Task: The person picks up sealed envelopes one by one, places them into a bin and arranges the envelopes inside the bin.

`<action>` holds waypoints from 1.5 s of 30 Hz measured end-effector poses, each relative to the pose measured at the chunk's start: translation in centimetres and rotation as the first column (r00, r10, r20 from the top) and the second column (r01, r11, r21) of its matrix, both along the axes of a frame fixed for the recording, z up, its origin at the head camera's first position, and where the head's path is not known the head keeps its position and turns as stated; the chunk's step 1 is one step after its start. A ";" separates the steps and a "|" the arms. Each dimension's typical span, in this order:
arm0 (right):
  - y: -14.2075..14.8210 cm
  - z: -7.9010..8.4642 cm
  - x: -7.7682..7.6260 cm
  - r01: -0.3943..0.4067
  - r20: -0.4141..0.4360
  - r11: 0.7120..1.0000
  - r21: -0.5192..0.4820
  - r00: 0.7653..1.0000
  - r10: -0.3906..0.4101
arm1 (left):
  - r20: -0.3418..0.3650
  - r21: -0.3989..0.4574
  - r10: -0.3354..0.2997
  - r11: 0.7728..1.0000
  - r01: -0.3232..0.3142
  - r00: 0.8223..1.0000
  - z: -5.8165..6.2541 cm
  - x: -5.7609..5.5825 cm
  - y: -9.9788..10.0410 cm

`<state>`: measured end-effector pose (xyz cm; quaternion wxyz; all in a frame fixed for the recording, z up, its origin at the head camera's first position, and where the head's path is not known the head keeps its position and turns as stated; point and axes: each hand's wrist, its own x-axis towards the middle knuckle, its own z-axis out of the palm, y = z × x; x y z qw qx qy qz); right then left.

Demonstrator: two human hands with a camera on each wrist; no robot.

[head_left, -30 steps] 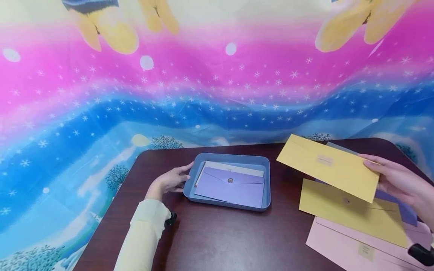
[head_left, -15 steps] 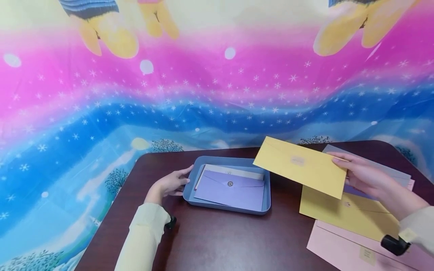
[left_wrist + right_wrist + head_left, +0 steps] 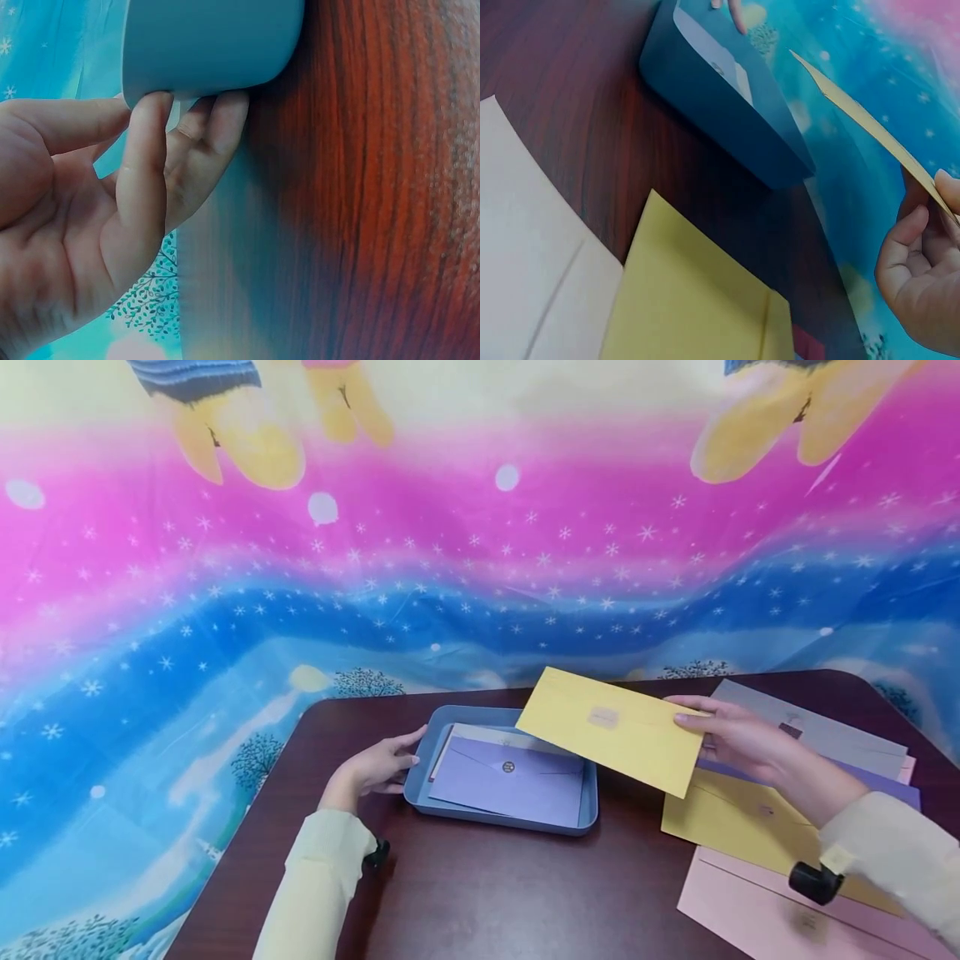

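My right hand (image 3: 738, 739) pinches a yellow envelope (image 3: 600, 735) by its right edge, thumb on top and fingers beneath. A pale square sticker marks its face; in the right wrist view the envelope (image 3: 877, 131) appears nearly edge-on. It overlaps the right rim of a blue-grey tray (image 3: 498, 828). Inside the tray lie a lilac envelope (image 3: 495, 793) with a round seal and a white envelope (image 3: 476, 732) partly beneath it. At the tray's left end rests my left hand (image 3: 372, 766), its fingertips touching the outer wall (image 3: 210, 45) in the left wrist view.
On the right of the dark wooden table (image 3: 510, 893) lie a grey envelope (image 3: 840, 735), a purple envelope (image 3: 892, 785), another yellow envelope (image 3: 735, 814) and a pink envelope (image 3: 735, 902), partly overlapping. A colourful printed cloth (image 3: 450, 543) hangs behind the table.
My right hand has carried the yellow envelope leftward from above the other envelopes to over the tray's right side. The left hand and tray have stayed in place.
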<state>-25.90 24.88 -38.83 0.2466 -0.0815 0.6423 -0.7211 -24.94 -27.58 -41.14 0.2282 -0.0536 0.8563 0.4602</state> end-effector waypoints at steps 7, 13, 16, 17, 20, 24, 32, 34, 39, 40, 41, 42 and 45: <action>-2.6 -0.3 -0.3 -0.061 0.008 0.998 0.006 0.998 0.061 | 0.009 -0.011 0.009 1.000 -0.009 1.000 0.1 -0.1 0.0; -4.2 -0.7 -0.7 -0.093 -0.024 0.993 0.068 0.995 0.094 | 0.008 -0.027 0.024 0.999 -0.024 1.000 0.3 -0.2 0.2; -4.8 -0.8 -0.9 -0.104 -0.020 0.991 0.085 0.994 0.106 | 0.013 -0.026 0.024 0.999 -0.024 1.000 0.3 -0.2 0.3; -5.0 -0.8 -1.0 -0.108 -0.019 0.990 0.090 0.994 0.110 | 0.015 -0.026 0.025 0.999 -0.025 1.000 0.3 -0.2 0.3; -5.7 -0.8 -1.3 -0.107 -0.016 0.988 0.107 0.994 0.110 | 0.017 -0.024 0.024 0.999 -0.024 1.000 0.3 -0.2 0.4; -6.7 -0.6 -1.6 -0.103 -0.014 0.988 0.113 0.994 0.106 | 0.023 -0.027 0.024 0.999 -0.024 0.999 0.3 -0.3 0.4; -8.9 -0.7 -1.9 -0.134 -0.021 0.984 0.117 0.990 0.138 | 0.016 -0.039 0.021 0.999 -0.021 1.000 0.2 -0.4 0.2; -9.4 -0.8 -1.9 -0.148 -0.019 0.982 0.114 0.988 0.152 | 0.011 -0.037 0.016 0.999 -0.016 1.000 0.2 -0.4 0.1; -10.7 -0.7 -2.0 -0.177 -0.023 0.978 0.105 0.983 0.181 | 0.010 -0.025 0.007 1.000 -0.007 1.000 0.2 -0.5 0.0; -10.9 -0.7 -2.0 -0.179 -0.020 0.978 0.106 0.983 0.182 | 0.012 -0.023 0.010 1.000 -0.010 1.000 0.2 -0.5 0.0; -11.1 -0.7 -1.9 -0.179 -0.016 0.978 0.107 0.983 0.182 | 0.014 -0.021 0.012 1.000 -0.012 1.000 0.2 -0.4 0.0; -11.4 -0.8 -1.9 -0.181 -0.014 0.977 0.110 0.983 0.184 | 0.014 -0.019 0.011 1.000 -0.011 1.000 0.2 -0.4 0.0; -11.9 -0.9 -1.8 -0.185 -0.001 0.976 0.116 0.982 0.186 | 0.018 -0.016 0.012 1.000 -0.012 1.000 0.1 -0.4 0.0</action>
